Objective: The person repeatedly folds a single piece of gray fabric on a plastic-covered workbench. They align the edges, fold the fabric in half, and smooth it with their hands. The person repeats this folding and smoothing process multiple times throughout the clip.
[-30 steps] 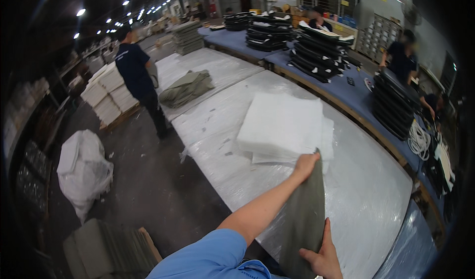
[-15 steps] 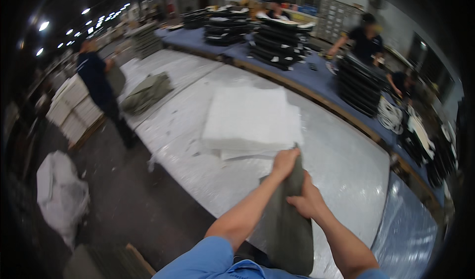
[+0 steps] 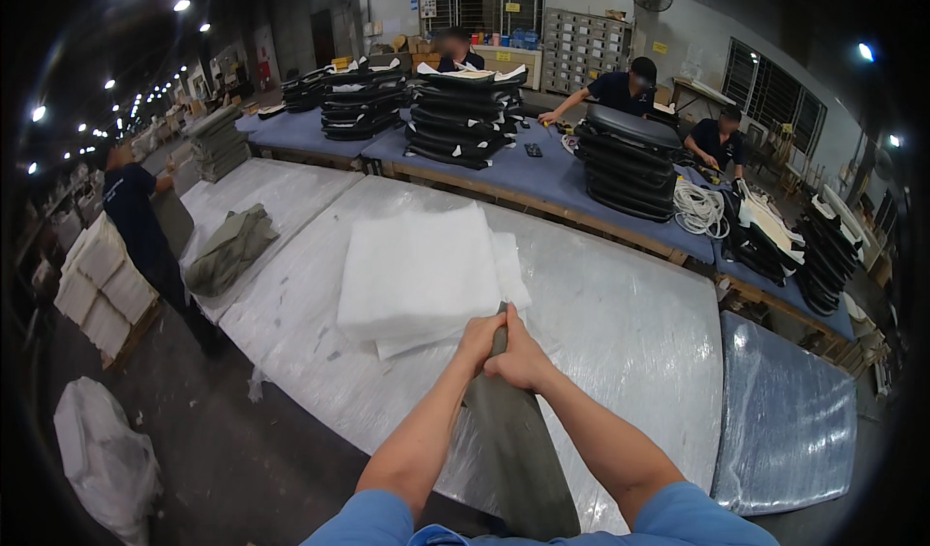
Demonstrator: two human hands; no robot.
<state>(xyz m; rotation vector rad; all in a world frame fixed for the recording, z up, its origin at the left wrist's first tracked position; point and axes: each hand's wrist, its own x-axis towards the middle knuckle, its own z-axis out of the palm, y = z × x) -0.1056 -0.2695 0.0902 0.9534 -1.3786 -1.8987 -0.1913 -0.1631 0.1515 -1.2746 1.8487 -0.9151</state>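
On the near edge of the long plastic-covered surface (image 3: 620, 323), both hands meet at the top end of a grey-green cloth (image 3: 518, 444). Left hand (image 3: 481, 333) and right hand (image 3: 520, 354) are closed around that end, pressed against each other, fingers wrapped over the fabric. From their grip the cloth runs back toward the person as a narrow folded strip, lying on the surface between the two forearms and reaching down past the edge at the bottom of the view. Blue sleeves show at the lower rim.

Just beyond the hands lies a stack of white padding sheets (image 3: 421, 275), its near corner touching or nearly touching the knuckles. Farther left on the same surface sits a crumpled grey-green bundle (image 3: 231, 246). A person in dark blue (image 3: 136, 226) stands on the floor at the left beside piled white blocks (image 3: 102, 284), and a white sack (image 3: 102, 459) rests on the floor at lower left.

Behind, a blue-topped bench (image 3: 542, 173) carries stacks of black covers (image 3: 465, 115), a coil of white rope (image 3: 699, 207) and more black stacks to the right. Three people in dark shirts work along its far side.
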